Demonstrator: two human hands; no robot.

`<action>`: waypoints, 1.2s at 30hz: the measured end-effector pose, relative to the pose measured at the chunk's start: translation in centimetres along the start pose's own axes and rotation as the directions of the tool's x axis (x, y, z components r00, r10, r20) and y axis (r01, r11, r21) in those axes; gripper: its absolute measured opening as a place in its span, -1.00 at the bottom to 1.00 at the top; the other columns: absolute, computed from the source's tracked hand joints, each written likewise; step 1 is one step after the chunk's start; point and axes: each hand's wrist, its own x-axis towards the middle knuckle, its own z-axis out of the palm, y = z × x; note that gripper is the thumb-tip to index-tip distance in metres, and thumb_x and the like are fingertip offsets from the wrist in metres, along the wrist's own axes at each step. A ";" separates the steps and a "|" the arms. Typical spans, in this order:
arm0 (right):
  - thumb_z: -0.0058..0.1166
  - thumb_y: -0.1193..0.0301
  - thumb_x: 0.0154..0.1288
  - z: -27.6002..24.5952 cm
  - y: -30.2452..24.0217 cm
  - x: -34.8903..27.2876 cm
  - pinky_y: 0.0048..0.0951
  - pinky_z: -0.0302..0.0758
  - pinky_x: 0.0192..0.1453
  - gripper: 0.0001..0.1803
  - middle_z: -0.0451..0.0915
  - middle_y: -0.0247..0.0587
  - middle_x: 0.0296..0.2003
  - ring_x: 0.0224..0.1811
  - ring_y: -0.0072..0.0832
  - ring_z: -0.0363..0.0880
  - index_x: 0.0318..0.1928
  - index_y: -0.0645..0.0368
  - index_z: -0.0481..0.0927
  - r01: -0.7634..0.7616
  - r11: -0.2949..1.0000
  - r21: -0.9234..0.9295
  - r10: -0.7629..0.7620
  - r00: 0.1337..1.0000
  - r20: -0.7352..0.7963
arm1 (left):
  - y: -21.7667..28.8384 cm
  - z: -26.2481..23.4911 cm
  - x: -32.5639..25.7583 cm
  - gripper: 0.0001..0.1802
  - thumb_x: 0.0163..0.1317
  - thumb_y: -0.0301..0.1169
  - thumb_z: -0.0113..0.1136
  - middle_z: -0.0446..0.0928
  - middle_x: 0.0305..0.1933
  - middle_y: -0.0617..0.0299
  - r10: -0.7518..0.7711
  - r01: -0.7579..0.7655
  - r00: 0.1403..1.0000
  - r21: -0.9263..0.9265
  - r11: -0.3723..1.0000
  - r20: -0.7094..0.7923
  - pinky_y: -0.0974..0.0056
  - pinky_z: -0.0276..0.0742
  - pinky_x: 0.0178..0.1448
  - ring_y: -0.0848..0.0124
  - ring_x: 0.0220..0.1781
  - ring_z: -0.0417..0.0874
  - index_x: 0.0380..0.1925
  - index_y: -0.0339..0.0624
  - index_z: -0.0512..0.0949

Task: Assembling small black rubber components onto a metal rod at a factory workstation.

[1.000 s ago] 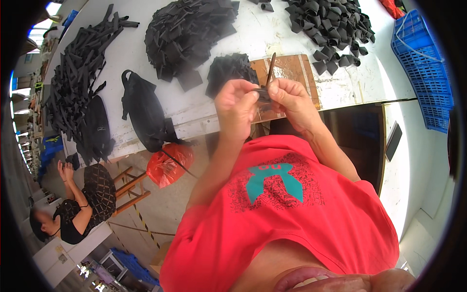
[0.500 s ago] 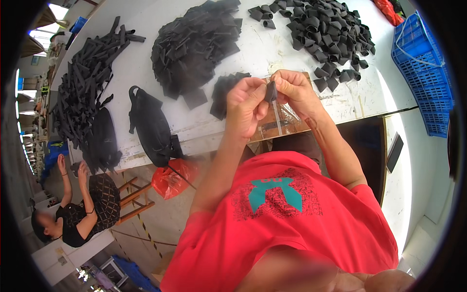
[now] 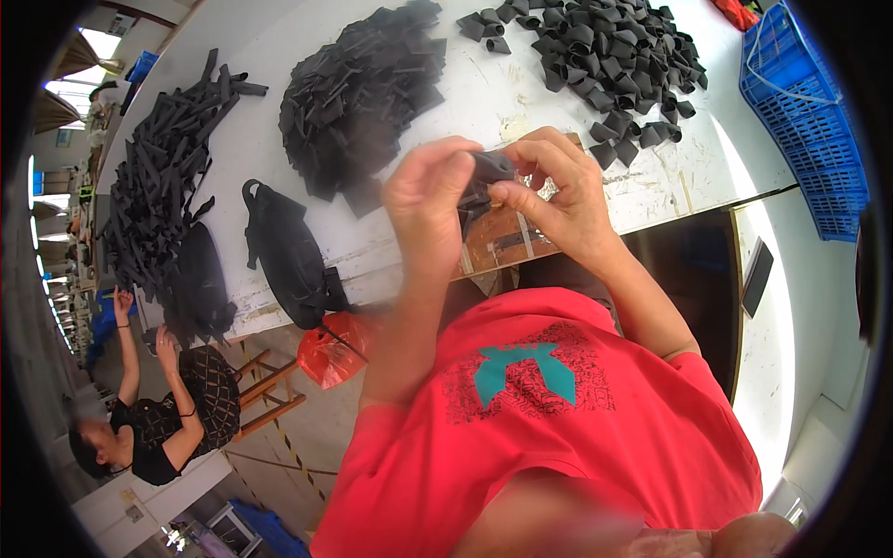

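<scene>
My left hand (image 3: pixel 430 200) and my right hand (image 3: pixel 556 191) meet over the near edge of the white table (image 3: pixel 521 88). Together they pinch a small black strap piece (image 3: pixel 487 170), which is bent between my fingers. Under my hands lies a brown wooden board (image 3: pixel 507 244) at the table edge. A heap of flat black pieces (image 3: pixel 358 98) sits just beyond my left hand. A pile of folded black loops (image 3: pixel 605 51) lies beyond my right hand.
A black waist bag (image 3: pixel 288 256) lies left of my hands, and long black strips (image 3: pixel 158 177) are piled at the far left. An orange plastic bag (image 3: pixel 330 349) hangs below the table. A blue crate (image 3: pixel 805 121) stands right. Another person (image 3: pixel 158 418) sits lower left.
My hands have come closer to me and lower over the board. The strap piece, held as a thin upright strip before, is now bent over between my fingers.
</scene>
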 end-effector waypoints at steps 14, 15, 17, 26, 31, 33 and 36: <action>0.20 0.55 0.03 1.3 2.4 -0.6 -0.47 0.34 -0.50 -0.90 0.44 -0.27 -0.58 -0.57 -0.45 0.42 -0.46 0.26 0.53 0.067 0.997 0.035 -0.065 0.996 -0.057 | -1.2 -1.9 -1.1 -0.88 0.16 -0.57 0.15 0.57 -0.24 0.15 -0.094 0.093 0.994 -0.039 0.995 -0.046 0.35 0.44 -0.03 0.46 -0.21 0.54 -0.29 -0.32 0.56; 0.20 0.55 0.03 1.3 2.3 -0.8 -0.46 0.34 -0.50 -0.90 0.44 -0.27 -0.58 -0.56 -0.43 0.42 -0.47 0.26 0.52 0.058 0.998 0.016 -0.057 0.997 -0.055 | -1.4 -2.0 -1.2 -0.89 0.15 -0.58 0.15 0.57 -0.25 0.16 -0.083 0.082 0.996 -0.014 0.997 -0.046 0.37 0.43 -0.05 0.47 -0.22 0.54 -0.30 -0.33 0.56; 0.20 0.55 0.02 1.4 2.5 -0.3 -0.46 0.33 -0.50 -0.89 0.42 -0.26 -0.58 -0.57 -0.42 0.41 -0.47 0.25 0.51 0.110 0.993 -0.036 -0.111 0.992 -0.051 | -1.4 -1.9 -0.9 -0.89 0.14 -0.59 0.15 0.57 -0.27 0.19 -0.103 0.104 0.992 0.016 0.994 -0.071 0.40 0.41 -0.09 0.50 -0.26 0.52 -0.31 -0.34 0.56; 0.21 0.54 0.00 2.1 2.4 -0.7 -0.41 0.31 -0.53 -0.85 0.36 -0.24 -0.62 -0.59 -0.36 0.38 -0.53 0.24 0.46 0.153 0.980 -0.130 -0.165 0.982 -0.092 | -1.1 -2.1 -0.9 -0.91 0.12 -0.59 0.18 0.57 -0.34 0.22 -0.068 0.073 0.996 0.080 0.994 -0.056 0.49 0.43 -0.18 0.57 -0.34 0.51 -0.34 -0.34 0.57; 0.15 0.48 0.12 0.6 2.1 0.0 -0.50 0.30 -0.54 -0.89 0.45 -0.37 -0.56 -0.58 -0.52 0.39 -0.49 0.22 0.52 -0.051 0.996 0.069 0.051 0.999 0.001 | -2.4 -2.9 -1.9 -0.93 0.16 -0.56 0.15 0.55 -0.41 0.32 0.101 -0.071 0.994 0.460 0.885 -0.041 0.52 0.42 -0.29 0.63 -0.42 0.48 -0.35 -0.33 0.54; 0.05 0.39 0.24 -0.9 3.0 1.4 -0.60 0.30 -0.49 -0.84 0.50 -0.40 -0.50 -0.55 -0.64 0.38 -0.39 0.24 0.56 -0.255 0.777 0.576 0.269 0.961 0.062 | -4.2 -3.8 -3.3 -0.92 0.13 -0.56 0.17 0.54 -0.42 0.31 0.096 -0.035 0.993 0.621 0.783 -0.064 0.51 0.41 -0.31 0.63 -0.44 0.48 -0.36 -0.31 0.53; -0.18 0.23 0.39 -3.7 5.0 3.5 -0.64 0.29 -0.36 -0.64 0.46 -0.38 -0.45 -0.46 -0.65 0.33 -0.22 0.30 0.52 -0.266 0.539 0.799 0.504 0.862 -0.052 | -7.2 -4.5 -5.2 -0.71 -0.05 -0.45 0.26 0.43 -0.34 0.09 0.056 0.029 0.997 0.906 0.422 -0.057 0.24 0.45 -0.31 0.25 -0.45 0.49 -0.33 -0.26 0.41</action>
